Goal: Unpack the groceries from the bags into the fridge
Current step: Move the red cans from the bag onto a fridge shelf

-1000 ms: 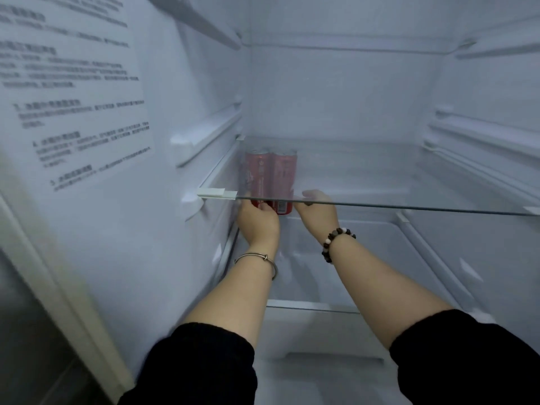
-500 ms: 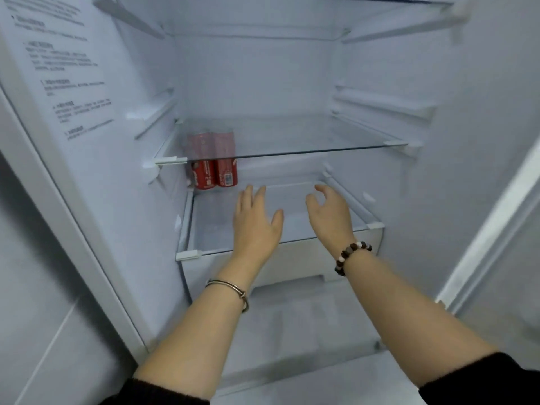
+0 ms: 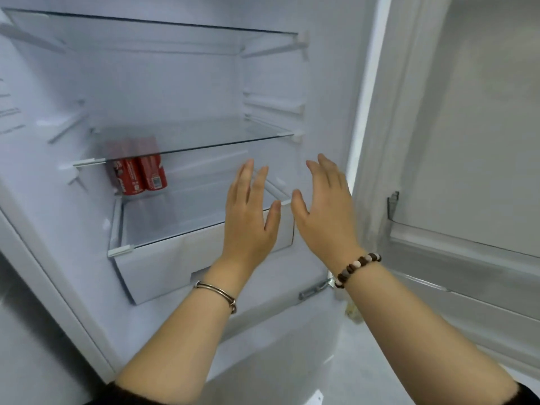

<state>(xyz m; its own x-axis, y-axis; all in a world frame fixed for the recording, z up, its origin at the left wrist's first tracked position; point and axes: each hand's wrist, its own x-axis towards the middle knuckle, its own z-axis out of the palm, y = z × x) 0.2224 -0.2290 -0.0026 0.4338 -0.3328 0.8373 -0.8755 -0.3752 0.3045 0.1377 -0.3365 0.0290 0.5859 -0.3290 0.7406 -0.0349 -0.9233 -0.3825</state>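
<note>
Two red cans [image 3: 139, 176] stand upright side by side at the back left of the lower glass shelf [image 3: 175, 229] in the open fridge. Their tops show blurred through the middle glass shelf [image 3: 204, 141] above them. My left hand [image 3: 248, 217] is in front of the fridge, fingers spread, holding nothing, well to the right of the cans. Beside it, my right hand [image 3: 324, 211] is also spread and empty. No grocery bag is in view.
A top glass shelf [image 3: 152, 27] spans the fridge. A white drawer [image 3: 187, 264] sits under the lower shelf. The open fridge door [image 3: 467, 141] stands to the right, with a clear door bin [image 3: 455, 238].
Both hands let go of the two cans and drew back out of the fridge with fingers spread. The view pulled back and swung right, bringing the door into sight.
</note>
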